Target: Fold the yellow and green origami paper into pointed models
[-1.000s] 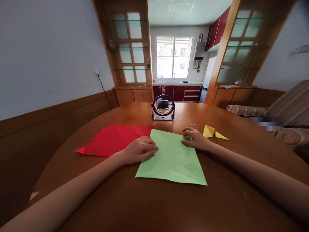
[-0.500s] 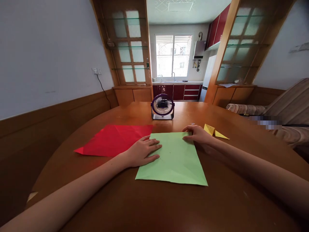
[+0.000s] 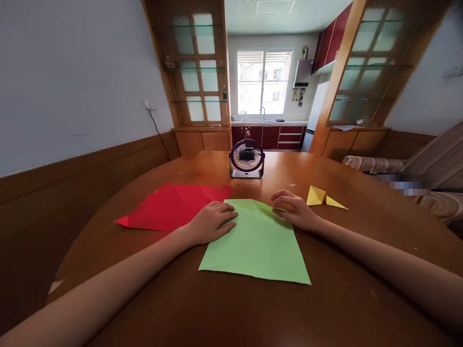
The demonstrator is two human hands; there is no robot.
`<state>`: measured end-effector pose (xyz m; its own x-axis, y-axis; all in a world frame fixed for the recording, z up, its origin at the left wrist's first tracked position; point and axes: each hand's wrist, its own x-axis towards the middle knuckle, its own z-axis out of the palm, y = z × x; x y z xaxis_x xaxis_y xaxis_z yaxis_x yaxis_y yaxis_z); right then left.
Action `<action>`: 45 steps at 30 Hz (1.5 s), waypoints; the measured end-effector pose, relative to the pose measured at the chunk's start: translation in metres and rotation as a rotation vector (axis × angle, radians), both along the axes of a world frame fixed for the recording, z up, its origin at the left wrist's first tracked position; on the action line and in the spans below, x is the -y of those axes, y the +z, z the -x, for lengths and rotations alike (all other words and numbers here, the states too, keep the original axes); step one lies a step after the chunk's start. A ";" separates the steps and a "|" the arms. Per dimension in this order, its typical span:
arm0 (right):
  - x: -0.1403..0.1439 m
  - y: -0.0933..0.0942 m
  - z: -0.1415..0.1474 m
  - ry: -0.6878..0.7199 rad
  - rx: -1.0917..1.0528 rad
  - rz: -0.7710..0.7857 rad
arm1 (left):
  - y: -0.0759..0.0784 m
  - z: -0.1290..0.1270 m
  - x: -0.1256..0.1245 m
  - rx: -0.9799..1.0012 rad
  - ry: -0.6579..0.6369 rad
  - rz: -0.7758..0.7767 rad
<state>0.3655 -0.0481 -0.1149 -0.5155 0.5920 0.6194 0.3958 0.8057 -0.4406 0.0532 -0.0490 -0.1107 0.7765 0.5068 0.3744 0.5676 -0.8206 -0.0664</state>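
A sheet of green paper [image 3: 253,250] lies on the wooden table in front of me. Flat on its left edge rests my left hand [image 3: 213,222], fingers stretched out and pressing on the sheet. At the far right corner, my right hand [image 3: 292,208] has its fingers curled around the paper. That corner is raised and bent inward, partly hidden by the fingers. Red paper [image 3: 166,207] with creases lies to the left, partly behind my left hand and forearm. Just beyond my right hand sits a folded yellow paper piece [image 3: 317,195] with a pointed end.
A small purple desk fan [image 3: 247,156] stands at the far side of the round wooden table [image 3: 231,313]. A tiny clear object [image 3: 291,185] lies to the right of the fan. A striped sofa [image 3: 434,164] is at the right.
My right hand has lifted the green sheet's far right corner and bent it inward. The left hand stays on the sheet, its fingers closer together. The view has shifted slightly.
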 end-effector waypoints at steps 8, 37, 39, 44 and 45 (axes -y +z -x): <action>0.010 -0.004 -0.001 0.184 0.156 -0.081 | 0.000 0.001 0.000 0.048 0.011 0.115; 0.015 0.000 0.002 0.328 0.363 -0.201 | -0.004 -0.011 -0.003 -0.171 0.103 0.195; 0.016 0.001 0.002 0.339 0.357 -0.181 | -0.006 -0.010 -0.004 -0.149 0.092 0.208; 0.018 0.002 0.002 0.358 0.370 -0.142 | -0.007 -0.007 -0.007 -0.150 0.070 0.250; 0.019 0.002 0.002 0.361 0.371 -0.138 | -0.008 -0.007 -0.007 -0.154 0.071 0.254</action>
